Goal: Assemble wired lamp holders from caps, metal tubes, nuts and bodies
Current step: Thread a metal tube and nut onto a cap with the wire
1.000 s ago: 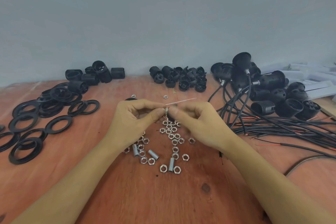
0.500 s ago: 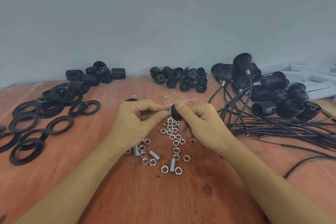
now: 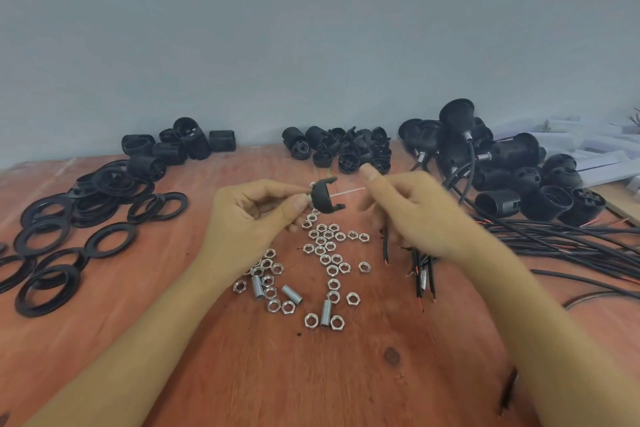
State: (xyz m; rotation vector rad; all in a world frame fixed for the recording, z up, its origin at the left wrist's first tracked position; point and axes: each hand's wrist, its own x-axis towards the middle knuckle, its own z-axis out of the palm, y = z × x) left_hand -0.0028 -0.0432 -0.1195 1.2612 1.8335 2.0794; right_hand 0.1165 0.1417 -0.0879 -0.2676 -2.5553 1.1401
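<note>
1. Currently, the left hand [image 3: 256,218] holds one black cap [image 3: 323,199] above the worktop [image 3: 346,378], over the far edge of the scattered nuts [image 3: 329,253]. Its grip is a pinch of thumb and forefinger at the cap's closed end, with the prongs pointing right. A pale glint shows at the pinch, but it is too small to call tube or nut.
2. The right hand [image 3: 415,215] is near the cap's open side and apart from it. It is blurred, with the thumb raised and the fingers loosely curled. We cannot tell whether this grip holds anything.
3. Done, as we judge it: a heap of wired lamp holders [image 3: 485,156] sits at the rear right, with black cables [image 3: 554,243] running out across the worktop. We cannot count them.
4. Stock not yet used:
   - many nuts in the centre, with a few metal tubes [image 3: 292,295] lying among them
   - a pile of spare caps [image 3: 343,149] at rear centre
   - bodies [image 3: 180,146] at rear left
   - flat black rings [image 3: 52,253] spread along the left
   - some loose wire ends [image 3: 422,274] lying below the right hand
5. Our judgement is that the unit in hand is at an early stage. We see a cap, possibly with its metal fitting, but no wire through it and no body on it. Threading a cable and joining a body are left for this unit.
6. Overall the task is partway through. Some holders are built, and parts for many more lie unassembled.
</note>
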